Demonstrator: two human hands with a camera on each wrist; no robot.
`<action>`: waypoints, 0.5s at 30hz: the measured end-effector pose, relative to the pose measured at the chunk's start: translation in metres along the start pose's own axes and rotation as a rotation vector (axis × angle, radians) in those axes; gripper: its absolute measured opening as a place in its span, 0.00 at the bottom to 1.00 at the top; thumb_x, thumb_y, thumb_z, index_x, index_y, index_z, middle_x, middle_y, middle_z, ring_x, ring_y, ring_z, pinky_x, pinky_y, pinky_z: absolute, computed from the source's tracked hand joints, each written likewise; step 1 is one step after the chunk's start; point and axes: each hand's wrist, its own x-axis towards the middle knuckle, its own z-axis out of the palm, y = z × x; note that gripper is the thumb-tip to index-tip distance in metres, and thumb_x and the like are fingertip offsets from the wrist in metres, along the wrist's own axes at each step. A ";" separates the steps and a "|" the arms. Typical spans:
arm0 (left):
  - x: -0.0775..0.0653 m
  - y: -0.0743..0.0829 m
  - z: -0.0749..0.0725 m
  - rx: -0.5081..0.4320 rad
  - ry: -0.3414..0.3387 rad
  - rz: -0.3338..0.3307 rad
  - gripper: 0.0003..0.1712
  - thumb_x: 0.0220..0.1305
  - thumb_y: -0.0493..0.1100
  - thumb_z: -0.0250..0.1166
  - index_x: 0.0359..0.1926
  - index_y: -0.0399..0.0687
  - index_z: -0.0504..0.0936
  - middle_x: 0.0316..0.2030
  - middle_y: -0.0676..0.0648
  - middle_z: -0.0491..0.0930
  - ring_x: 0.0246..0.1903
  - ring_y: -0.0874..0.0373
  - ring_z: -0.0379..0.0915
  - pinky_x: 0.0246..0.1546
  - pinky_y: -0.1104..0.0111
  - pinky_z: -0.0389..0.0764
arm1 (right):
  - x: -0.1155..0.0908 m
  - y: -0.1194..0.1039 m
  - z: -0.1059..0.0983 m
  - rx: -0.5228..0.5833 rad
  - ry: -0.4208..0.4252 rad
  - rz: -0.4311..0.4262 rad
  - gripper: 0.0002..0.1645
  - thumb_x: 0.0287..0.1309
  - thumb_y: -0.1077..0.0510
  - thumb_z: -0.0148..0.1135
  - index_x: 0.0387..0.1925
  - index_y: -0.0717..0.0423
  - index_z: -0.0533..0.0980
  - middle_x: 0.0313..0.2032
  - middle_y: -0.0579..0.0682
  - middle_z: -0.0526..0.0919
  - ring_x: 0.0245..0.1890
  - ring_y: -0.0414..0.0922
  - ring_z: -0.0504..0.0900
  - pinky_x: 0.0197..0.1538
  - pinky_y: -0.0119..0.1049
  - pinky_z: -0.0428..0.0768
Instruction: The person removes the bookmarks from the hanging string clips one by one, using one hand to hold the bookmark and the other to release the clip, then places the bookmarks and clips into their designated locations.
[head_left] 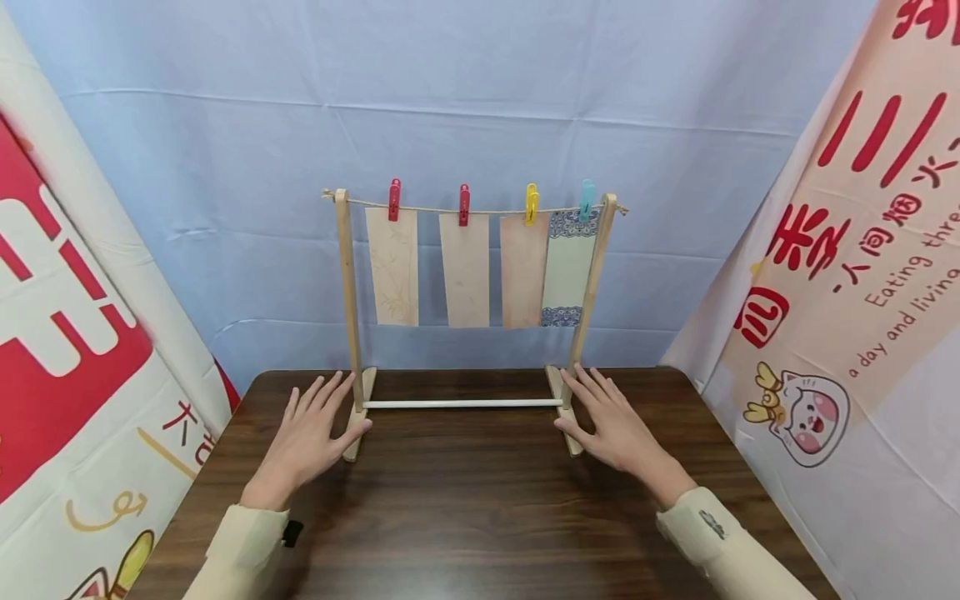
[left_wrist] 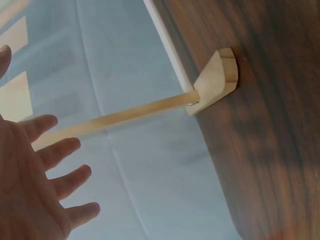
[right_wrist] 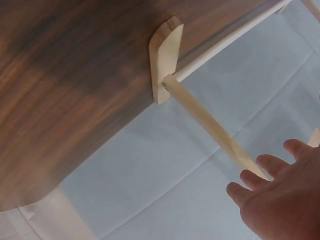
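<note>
A small wooden rack [head_left: 347, 283] stands upright on the table, a cord [head_left: 427, 208] strung between its two posts. From the cord hang four paper cards, each under a clothespin: a cream card [head_left: 393, 275] and a second plain card [head_left: 467, 275] under red clothespins [head_left: 464, 205], a pinkish card [head_left: 523, 275] under a yellow clothespin [head_left: 532, 205], and a blue-patterned card [head_left: 567, 271] under a light blue clothespin [head_left: 587, 200]. My left hand [head_left: 311, 433] is spread beside the left foot. Likewise my right hand [head_left: 615, 425] is spread by the right foot [head_left: 567, 417]. Neither hand holds anything.
A white crossbar [head_left: 461, 403] joins the rack's feet low over the dark wooden table [head_left: 465, 517]. Behind the table hangs a light blue cloth [head_left: 465, 100]. Printed banners flank it, one on the left [head_left: 75, 367] and one on the right [head_left: 847, 275].
</note>
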 end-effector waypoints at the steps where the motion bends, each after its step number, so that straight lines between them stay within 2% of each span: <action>1: 0.001 0.001 0.000 -0.001 0.000 0.003 0.52 0.75 0.74 0.58 0.86 0.51 0.56 0.83 0.39 0.57 0.83 0.34 0.44 0.79 0.33 0.40 | 0.001 -0.001 0.000 0.003 -0.004 -0.004 0.51 0.76 0.29 0.58 0.87 0.41 0.50 0.86 0.56 0.50 0.85 0.61 0.46 0.83 0.62 0.44; 8: 0.007 0.005 -0.001 -0.036 0.011 0.023 0.51 0.77 0.71 0.58 0.87 0.50 0.54 0.83 0.39 0.58 0.82 0.35 0.47 0.81 0.37 0.45 | 0.010 -0.008 -0.001 0.005 0.005 -0.053 0.50 0.76 0.30 0.59 0.86 0.43 0.54 0.85 0.55 0.51 0.84 0.61 0.49 0.82 0.63 0.50; 15: 0.012 0.008 -0.003 -0.068 -0.001 0.020 0.53 0.77 0.73 0.56 0.87 0.50 0.52 0.83 0.39 0.56 0.82 0.36 0.48 0.81 0.41 0.47 | 0.019 -0.018 -0.004 0.003 0.012 -0.095 0.49 0.76 0.32 0.60 0.85 0.48 0.57 0.84 0.56 0.55 0.83 0.62 0.54 0.81 0.61 0.56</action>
